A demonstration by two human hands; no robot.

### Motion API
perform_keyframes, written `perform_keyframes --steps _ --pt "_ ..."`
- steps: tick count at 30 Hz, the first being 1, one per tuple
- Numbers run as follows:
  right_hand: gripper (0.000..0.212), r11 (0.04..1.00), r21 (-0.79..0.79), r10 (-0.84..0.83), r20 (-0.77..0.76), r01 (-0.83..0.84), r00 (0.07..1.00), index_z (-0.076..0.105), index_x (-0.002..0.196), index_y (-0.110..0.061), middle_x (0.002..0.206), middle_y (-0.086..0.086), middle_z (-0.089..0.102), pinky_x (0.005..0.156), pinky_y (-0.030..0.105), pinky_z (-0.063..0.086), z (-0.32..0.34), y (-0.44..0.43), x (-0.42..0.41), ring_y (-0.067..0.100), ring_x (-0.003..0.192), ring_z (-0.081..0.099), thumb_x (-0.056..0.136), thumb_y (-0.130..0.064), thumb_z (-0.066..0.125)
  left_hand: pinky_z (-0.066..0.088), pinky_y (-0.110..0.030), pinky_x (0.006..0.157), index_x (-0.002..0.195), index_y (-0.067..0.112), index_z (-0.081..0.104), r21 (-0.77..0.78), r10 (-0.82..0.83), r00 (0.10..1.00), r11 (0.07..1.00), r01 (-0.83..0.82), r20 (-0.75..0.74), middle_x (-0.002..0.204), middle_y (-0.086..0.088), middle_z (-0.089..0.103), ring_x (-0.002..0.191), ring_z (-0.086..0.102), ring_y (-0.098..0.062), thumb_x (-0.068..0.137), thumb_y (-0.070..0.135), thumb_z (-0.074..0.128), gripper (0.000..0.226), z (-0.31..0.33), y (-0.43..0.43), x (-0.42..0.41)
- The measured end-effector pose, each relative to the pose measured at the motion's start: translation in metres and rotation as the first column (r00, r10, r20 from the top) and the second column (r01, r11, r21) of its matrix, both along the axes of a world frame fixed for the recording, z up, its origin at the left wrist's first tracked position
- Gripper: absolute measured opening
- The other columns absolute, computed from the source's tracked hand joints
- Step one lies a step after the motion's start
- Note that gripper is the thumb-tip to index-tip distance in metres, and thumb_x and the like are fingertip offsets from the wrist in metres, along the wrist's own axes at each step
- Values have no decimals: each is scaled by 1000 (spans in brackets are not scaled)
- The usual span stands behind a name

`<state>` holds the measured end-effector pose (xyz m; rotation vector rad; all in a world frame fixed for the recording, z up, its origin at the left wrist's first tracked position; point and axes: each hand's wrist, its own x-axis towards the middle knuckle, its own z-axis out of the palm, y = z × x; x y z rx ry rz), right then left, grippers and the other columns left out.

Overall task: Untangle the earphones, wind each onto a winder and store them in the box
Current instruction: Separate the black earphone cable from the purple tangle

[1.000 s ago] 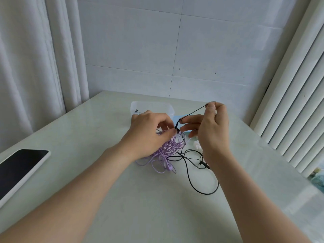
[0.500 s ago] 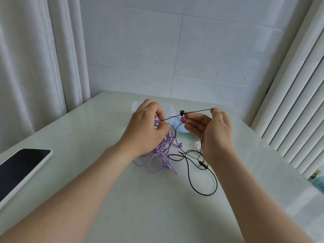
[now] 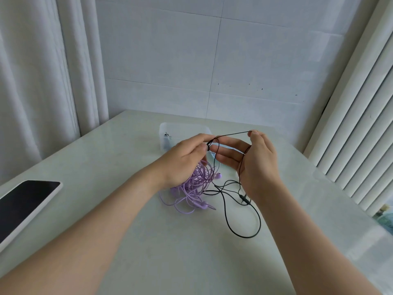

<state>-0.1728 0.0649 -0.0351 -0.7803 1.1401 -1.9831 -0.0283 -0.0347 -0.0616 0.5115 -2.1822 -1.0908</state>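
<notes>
We hold the black earphones (image 3: 244,237) with one strand pulled taut between our left hand (image 3: 185,158) and right hand (image 3: 259,165). The rest hangs in loose loops. The tangled purple earphones (image 3: 191,188) lie beneath our left hand. A clear plastic box (image 3: 182,127) sits just behind.

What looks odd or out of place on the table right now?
The purple earphones lie in a tangled heap under the left hand, and the black cord loops into the heap's right side. The left hand and the right hand pinch a stretch of the black cord between them. Nothing looks spilled or damaged.
</notes>
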Motion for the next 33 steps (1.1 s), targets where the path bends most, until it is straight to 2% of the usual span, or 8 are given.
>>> perform_keyframes --steps 4,9,14,18,23,27,30,33 --pt "17 1000 15 -2 1 2 1000 40 109 -19 89 23 78 60 37 62 0 0 0 42 75 77 115 -25 25 42 -29 78 106 25 65 -33 -7 997 999 9 80 91 -11 59 83 49 -16 112 17 42 25 0 -1 0" --pt "18 999 7 -36 32 35 999 41 110 -19 89 25 78 72 47 65 -1 -1 -1 43 79 77 115 -25 25 52 -30 93 108 26 60 -66 93 996 993 -93 -5 104 7 74 101 69 -10 107 31 56 7 -3 -4 2" --pt "19 996 21 -84 52 83 995 42 110 -20 83 21 78 72 46 65 -2 -2 -3 39 76 78 115 -23 23 45 -6 81 100 19 58 -54 95 993 994 -99 -76 101 6 78 104 70 -5 100 36 69 20 3 -1 2" --pt "18 995 29 -96 36 95 995 41 114 -16 85 20 78 64 41 64 -3 -3 -4 38 73 77 115 -25 25 48 -16 88 86 16 52 -61 96 993 993 -100 -62 96 1 78 100 72 -4 92 19 79 27 4 0 3" --pt "20 991 35 -126 -7 126 992 42 107 -18 82 17 77 61 39 62 -2 -3 -5 37 72 77 115 -28 26 38 0 76 77 16 58 -177 155 987 971 -160 -41 92 1 77 91 70 -5 85 6 80 25 7 4 5" --pt "23 981 2 -191 -78 192 978 42 103 -19 77 14 77 62 37 60 -3 -5 -5 33 72 77 115 -29 25 43 -10 74 87 22 58 -212 195 979 956 -203 -58 89 7 74 90 67 -9 82 13 84 28 2 -1 5" --pt "22 966 -54 -258 -153 253 954 40 105 -19 80 17 77 70 42 62 -4 -5 -5 36 76 77 115 -30 24 51 -39 92 97 31 55 -266 280 960 925 -272 -10 86 15 72 93 65 -9 84 19 82 32 -4 -4 6" --pt "19 943 -129 -326 -188 306 926 40 108 -18 76 16 75 72 42 63 -2 -4 -5 38 75 76 115 -28 25 49 -49 94 99 33 53 -358 372 928 870 -339 27 86 16 68 90 62 -13 86 15 76 32 -8 -8 5"
